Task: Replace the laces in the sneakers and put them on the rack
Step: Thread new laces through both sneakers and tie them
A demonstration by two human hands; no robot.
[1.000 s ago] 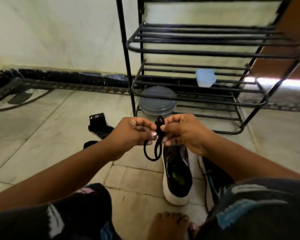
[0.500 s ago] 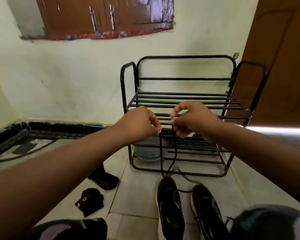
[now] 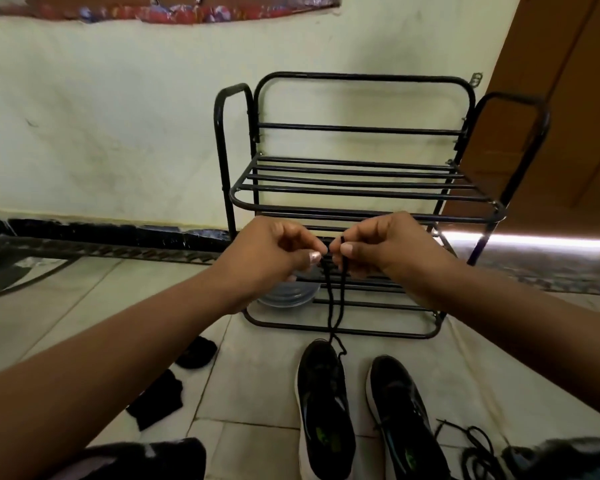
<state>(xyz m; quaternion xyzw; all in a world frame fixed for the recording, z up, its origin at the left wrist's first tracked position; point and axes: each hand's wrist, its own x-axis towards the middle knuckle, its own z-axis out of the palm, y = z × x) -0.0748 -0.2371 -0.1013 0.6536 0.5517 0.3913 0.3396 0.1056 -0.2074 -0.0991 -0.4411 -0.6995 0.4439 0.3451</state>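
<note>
left hand [image 3: 274, 251] — pinches black lace [image 3: 333, 306] | right hand [image 3: 388, 244] — pinches same lace

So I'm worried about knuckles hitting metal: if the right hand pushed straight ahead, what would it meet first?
Probably the rack's middle shelf front bar, which lies right behind the right hand pinching the black lace. The gap between them can't be judged.

I note two black socks [image 3: 160, 400] on the tiled floor [image 3: 257, 403] at lower left, a round grey lid [image 3: 288, 295] frame centre, brown wooden door [image 3: 565, 109] upper right.
</note>
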